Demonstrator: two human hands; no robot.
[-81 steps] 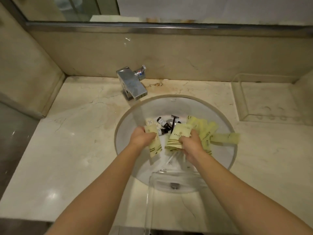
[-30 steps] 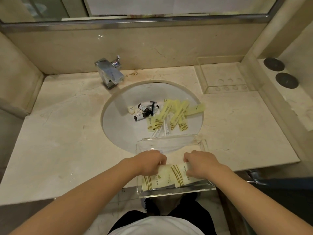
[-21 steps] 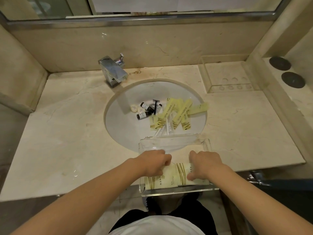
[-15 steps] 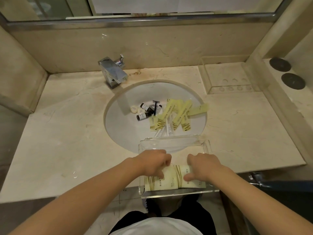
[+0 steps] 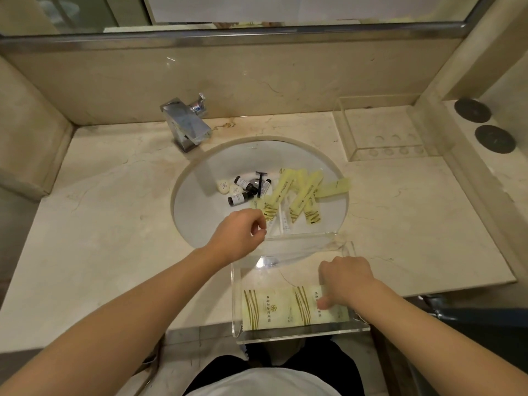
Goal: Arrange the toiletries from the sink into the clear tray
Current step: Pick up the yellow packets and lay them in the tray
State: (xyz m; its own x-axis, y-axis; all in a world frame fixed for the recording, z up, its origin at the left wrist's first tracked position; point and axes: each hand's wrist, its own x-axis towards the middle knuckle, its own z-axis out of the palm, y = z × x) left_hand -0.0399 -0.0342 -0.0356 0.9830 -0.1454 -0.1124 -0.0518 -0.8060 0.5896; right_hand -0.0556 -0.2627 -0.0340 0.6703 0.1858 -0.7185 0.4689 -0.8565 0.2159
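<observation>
Beneath the right hand (image 5: 344,281), at the near edge of the marble table (image 5: 114,252), sits a clear tray (image 5: 300,334) whose near end hangs over the table's edge. Two pale yellow packets (image 5: 274,311) lie flat side by side along the tray's near wall. The right grip is down on the right-hand packet, fingers curled under with the tips pressing on the wrapper; whether it pinches the packet or only presses it cannot be told.

Up and to the left of that grip, the left hand (image 5: 240,238) hovers over the near rim of the sink (image 5: 197,207), beside the tray's far left corner. Its fingers are loosely curled, thumb near forefinger, and it holds nothing visible.

Just beyond the left grip, inside the white bowl, the remaining toiletries lie in a loose heap. Long yellow sachets (image 5: 303,192) fan out to the right of it, one reaching onto the sink's right rim. Clear-wrapped slim items (image 5: 281,221) lie under the sachets, closest to the left fingertips. Farther off are small dark bottles (image 5: 238,199), a black razor (image 5: 260,182) and two round white soaps (image 5: 228,187).

Far beyond and left of both grips stands a chrome faucet (image 5: 185,124). Far right, a second clear tray (image 5: 383,132) rests against the back wall, with two dark round discs (image 5: 483,124) on a ledge beside it.
</observation>
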